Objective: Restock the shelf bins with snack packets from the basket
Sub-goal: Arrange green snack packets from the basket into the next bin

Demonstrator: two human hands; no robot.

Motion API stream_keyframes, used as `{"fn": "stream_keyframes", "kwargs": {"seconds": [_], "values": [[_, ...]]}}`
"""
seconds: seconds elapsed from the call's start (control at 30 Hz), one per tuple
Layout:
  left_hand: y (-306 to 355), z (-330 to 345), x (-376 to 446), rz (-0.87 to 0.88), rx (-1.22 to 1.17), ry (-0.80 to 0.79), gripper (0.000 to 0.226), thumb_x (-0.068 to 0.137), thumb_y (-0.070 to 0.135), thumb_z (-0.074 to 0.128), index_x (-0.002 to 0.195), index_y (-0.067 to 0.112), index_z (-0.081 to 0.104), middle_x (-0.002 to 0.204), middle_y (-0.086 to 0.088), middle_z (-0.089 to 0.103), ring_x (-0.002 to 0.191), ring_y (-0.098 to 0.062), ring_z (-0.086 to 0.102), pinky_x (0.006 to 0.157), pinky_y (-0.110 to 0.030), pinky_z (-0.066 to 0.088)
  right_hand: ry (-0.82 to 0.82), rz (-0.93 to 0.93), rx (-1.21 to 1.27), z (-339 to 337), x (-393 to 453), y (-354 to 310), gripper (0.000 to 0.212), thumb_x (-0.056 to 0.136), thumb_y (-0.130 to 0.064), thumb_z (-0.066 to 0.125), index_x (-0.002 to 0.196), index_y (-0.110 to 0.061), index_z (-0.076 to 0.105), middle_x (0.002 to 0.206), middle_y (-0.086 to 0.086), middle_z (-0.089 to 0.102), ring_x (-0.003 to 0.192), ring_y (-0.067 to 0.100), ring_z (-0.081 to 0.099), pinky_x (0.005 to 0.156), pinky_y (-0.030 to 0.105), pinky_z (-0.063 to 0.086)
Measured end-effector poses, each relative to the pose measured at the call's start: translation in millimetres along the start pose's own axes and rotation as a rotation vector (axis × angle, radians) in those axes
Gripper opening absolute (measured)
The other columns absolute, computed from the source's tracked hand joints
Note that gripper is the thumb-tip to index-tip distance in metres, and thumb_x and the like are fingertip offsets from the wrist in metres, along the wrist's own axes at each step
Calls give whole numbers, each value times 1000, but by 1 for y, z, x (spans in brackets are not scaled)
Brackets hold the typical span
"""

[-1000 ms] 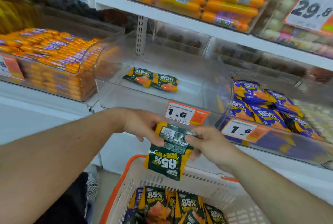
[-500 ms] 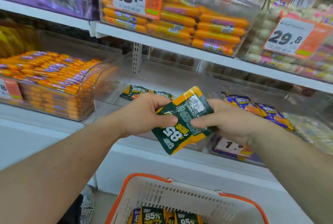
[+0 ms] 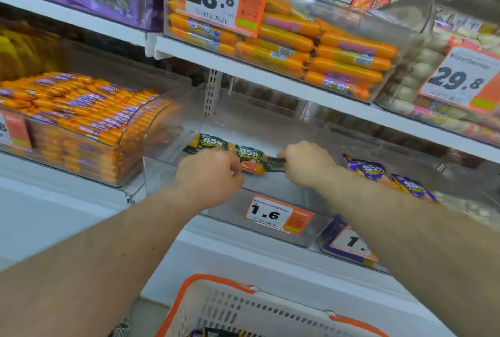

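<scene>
inside the clear bin (image 3: 311,228), both grips, left hand (image 3: 209,175) and right hand (image 3: 307,163), pinch one packet (image 3: 259,164) between them.

The white lower shelf (image 3: 81,201) carries three clear bins: an orange-sausage bin (image 3: 81,147) at nine o'clock, a middle bin (image 3: 311,223) holding green packets (image 3: 211,143), and a purple-packet bin (image 3: 351,250) at three o'clock.
</scene>
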State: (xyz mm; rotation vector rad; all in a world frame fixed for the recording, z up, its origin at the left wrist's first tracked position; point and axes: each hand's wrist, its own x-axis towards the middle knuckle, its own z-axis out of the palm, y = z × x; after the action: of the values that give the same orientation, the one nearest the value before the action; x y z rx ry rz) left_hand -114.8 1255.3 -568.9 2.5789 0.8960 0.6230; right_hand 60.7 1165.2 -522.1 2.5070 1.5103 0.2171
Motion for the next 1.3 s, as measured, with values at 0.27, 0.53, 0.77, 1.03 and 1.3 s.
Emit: {"fn": "stream_keyframes", "kwargs": {"seconds": [0.27,0.53,0.77,1.03,1.3], "values": [[0,0,-2,7,57,-39,18,95,34,45,82,33,58,92,6,64,85,-20,59,68,-28,41,-512,14,-175,31,21,-4,20,90,-17,50,104,-10,62,103,9,63,93,27,60,78,31,51],[9,-1,-5,-30,94,-38,19,95,35,44,81,30,55,88,4,64,80,-21,56,68,-28,37,-659,16,-151,43,36,-7,50,99,-15,39,149,-9,38,154,12,37,139,28,38,113,40,35],[12,1,-9,-6,160,18,23,96,32,39,86,25,58,72,4,54,69,-22,46,67,-28,31,-670,98,-45,52,45,-4,67,101,-17,37,158,-12,2,165,10,9,149,29,17,118,40,25],[12,7,-6,65,136,70,24,95,30,39,81,24,58,70,4,53,72,-23,48,73,-28,31,-507,168,131,43,35,-7,47,97,-12,42,143,-6,42,147,14,44,129,28,47,99,32,41],[31,3,-26,526,-136,-14,24,72,38,45,66,23,62,69,6,63,68,-19,55,66,-35,50,648,158,437,22,-37,-23,18,82,-20,54,86,-16,71,86,10,71,88,36,63,72,37,46]]}}
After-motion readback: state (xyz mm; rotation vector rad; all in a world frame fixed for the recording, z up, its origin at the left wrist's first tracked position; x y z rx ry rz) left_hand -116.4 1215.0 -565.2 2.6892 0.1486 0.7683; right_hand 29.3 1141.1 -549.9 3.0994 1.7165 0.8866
